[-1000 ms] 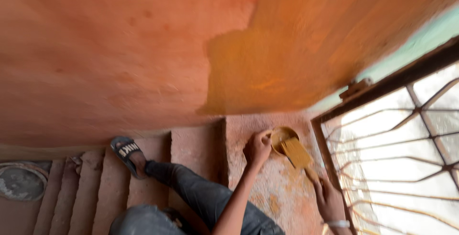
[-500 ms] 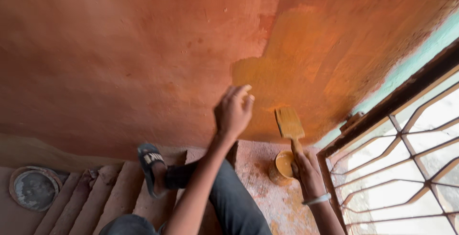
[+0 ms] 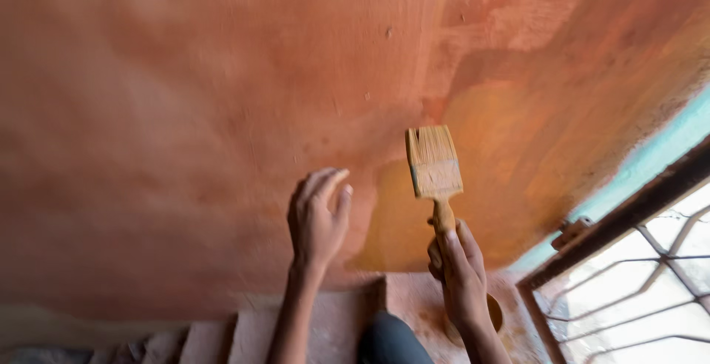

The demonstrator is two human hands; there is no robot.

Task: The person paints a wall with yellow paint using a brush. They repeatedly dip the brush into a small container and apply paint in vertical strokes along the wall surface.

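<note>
So I'm looking up at a big reddish-orange plastered wall (image 3: 185,112), rough and streaky, with a wetter, yellower patch of fresh paint (image 3: 488,157) spreading toward the right. Off to the right edge there's a turquoise strip (image 3: 665,149), then a dark window frame (image 3: 629,212) with a metal grille (image 3: 651,290) and bright daylight behind it. Down at the bottom I can make out some reddish steps or ledges (image 3: 325,327), spattered with paint.

My right hand (image 3: 458,275) is wrapped around the wooden handle of a wide flat paintbrush (image 3: 434,168), bristles pointing up, sitting right at the edge of the yellow patch. Can't tell if the bristles actually touch the wall. My left hand (image 3: 318,220) is raised just beside it, holding nothing, fingers loosely curled and close together near the wall. Below my right wrist a small round paint bowl (image 3: 494,316) peeks out.
</note>
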